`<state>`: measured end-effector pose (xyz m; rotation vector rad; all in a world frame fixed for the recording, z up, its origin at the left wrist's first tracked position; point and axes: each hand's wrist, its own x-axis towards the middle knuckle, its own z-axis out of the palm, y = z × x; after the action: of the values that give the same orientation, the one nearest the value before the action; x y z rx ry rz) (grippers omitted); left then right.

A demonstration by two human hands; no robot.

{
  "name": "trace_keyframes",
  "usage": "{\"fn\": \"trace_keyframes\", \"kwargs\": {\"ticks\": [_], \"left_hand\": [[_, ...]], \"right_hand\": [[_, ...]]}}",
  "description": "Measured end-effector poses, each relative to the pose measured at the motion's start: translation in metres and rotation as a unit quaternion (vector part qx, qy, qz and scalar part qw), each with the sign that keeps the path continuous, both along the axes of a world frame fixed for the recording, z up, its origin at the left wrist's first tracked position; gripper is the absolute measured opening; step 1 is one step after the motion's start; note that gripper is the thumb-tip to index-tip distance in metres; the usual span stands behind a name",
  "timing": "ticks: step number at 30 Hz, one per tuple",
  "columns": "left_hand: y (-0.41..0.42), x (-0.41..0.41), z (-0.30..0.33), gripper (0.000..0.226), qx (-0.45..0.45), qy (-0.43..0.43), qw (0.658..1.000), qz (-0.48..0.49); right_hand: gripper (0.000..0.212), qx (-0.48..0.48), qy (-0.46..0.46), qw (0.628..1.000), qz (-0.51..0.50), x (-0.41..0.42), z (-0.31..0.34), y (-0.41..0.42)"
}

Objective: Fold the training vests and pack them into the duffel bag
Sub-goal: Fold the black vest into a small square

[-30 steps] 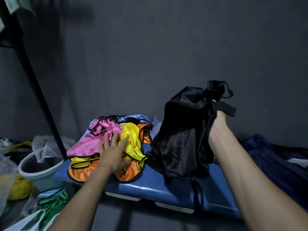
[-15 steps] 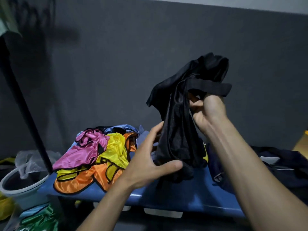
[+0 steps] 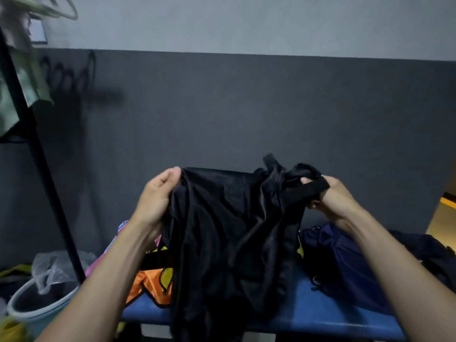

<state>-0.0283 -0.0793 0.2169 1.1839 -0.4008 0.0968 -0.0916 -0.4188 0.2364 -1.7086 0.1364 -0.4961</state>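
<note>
Both hands are holding a black vest point(image 3: 229, 243) up over a blue bench point(image 3: 320, 314). The left hand point(image 3: 158, 198) is pinching one top corner; the right hand point(image 3: 330, 196) is gripping a strap with curled fingers. The hanging cloth is hiding part of the pile of coloured vests point(image 3: 150, 287) behind it. A dark blue bag point(image 3: 345, 262) is lying on the bench to the right, and a bucket point(image 3: 34, 304) is standing to the left beside a black pole point(image 3: 49, 183).
</note>
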Motion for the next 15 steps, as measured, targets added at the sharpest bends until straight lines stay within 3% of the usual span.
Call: {"fn": "trace_keyframes", "kwargs": {"ticks": [4,8,11,12,13,15], "left_hand": [[0.011,0.008,0.010,0.029,0.058,0.036,0.995,0.067],[0.017,0.003,0.019,0.033,-0.012,0.113,0.993,0.038],[0.012,-0.008,0.039,0.027,0.039,0.069,0.996,-0.035],[0.006,-0.010,0.047,0.026,0.071,0.046,0.995,-0.052],[-0.003,-0.015,0.056,0.024,0.103,0.024,0.992,-0.062],[-0.020,-0.019,0.072,0.024,0.149,-0.008,0.985,-0.084]], "right_hand": [[0.018,-0.102,0.013,0.994,0.045,-0.009,0.004,-0.003],[0.005,-0.215,0.093,0.966,0.110,-0.011,0.017,-0.014],[0.006,-0.422,0.263,0.866,0.053,0.005,0.013,-0.026],[0.013,-0.477,0.289,0.830,0.013,0.009,0.011,-0.023],[0.023,-0.504,0.273,0.819,-0.015,0.011,0.011,-0.016],[0.032,-0.462,0.146,0.874,0.034,0.009,0.016,0.009]]}}
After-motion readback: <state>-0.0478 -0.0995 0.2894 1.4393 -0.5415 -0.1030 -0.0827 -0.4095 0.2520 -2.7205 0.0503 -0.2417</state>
